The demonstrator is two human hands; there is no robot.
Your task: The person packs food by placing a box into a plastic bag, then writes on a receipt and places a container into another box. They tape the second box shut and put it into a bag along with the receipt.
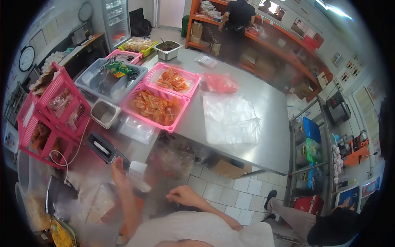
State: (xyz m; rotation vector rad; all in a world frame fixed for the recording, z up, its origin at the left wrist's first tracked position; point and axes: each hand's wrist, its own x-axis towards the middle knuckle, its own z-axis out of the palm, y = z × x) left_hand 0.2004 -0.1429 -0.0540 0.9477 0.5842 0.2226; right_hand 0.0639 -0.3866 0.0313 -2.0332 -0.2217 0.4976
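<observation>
My left hand (119, 173) is held out with its fingers straight, fingertips at the near end of a black device that looks like a label printer (101, 149). A strip of white paper (138, 174) hangs beside that hand, between it and the table edge. My right hand (183, 195) is in front of my body over the floor gap, its fingers curled closed; whatever they may hold is hidden. Beyond the printer stands a small steel container (105, 112), and clear plastic bags (136, 129) lie to its right.
Pink baskets (176, 125) of orange packets and a grey-blue tub (86, 89) stand ahead. Stacked pink baskets (70, 107) rise at left. Clear bags (228, 119) lie on the steel table (269, 136). One person (238, 20) stands at the orange shelves; another sits at right.
</observation>
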